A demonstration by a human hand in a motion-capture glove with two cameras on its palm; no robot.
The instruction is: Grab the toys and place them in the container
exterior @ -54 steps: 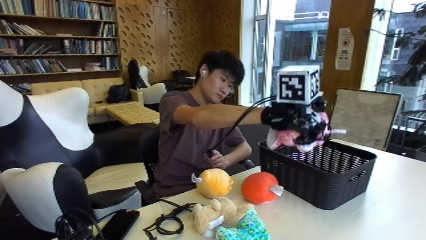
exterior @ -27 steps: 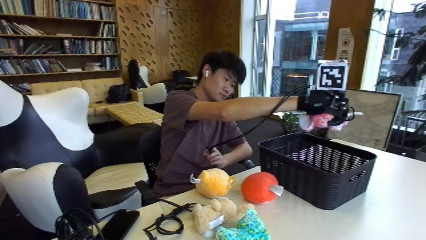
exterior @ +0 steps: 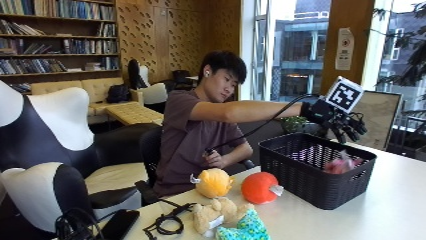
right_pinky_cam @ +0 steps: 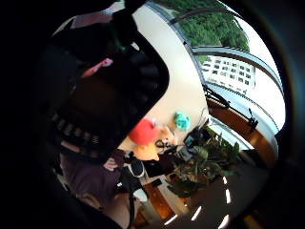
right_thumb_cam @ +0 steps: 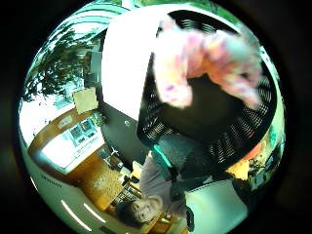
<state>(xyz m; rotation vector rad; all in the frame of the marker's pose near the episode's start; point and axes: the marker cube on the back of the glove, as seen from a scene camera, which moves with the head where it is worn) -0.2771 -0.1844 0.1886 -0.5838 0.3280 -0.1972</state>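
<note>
A person's gloved right hand (exterior: 337,121) hovers above a black basket (exterior: 313,172), fingers spread and empty. A pink toy (exterior: 343,164) lies inside. Reaching back for the remaining toys (exterior: 229,202), the arm could knock the basket.

My right hand (exterior: 336,121) is hovering above the basket (exterior: 314,172), fingers hanging down and holding nothing. The pink toy (exterior: 341,165) is lying inside the basket, at the side farthest from me. Just beside the basket on the table (exterior: 373,215) are sitting the round toy (exterior: 259,188) and the plush ball (exterior: 213,183), with the bear (exterior: 212,215) and the small toy (exterior: 241,230) lying nearer the table's edge.
</note>
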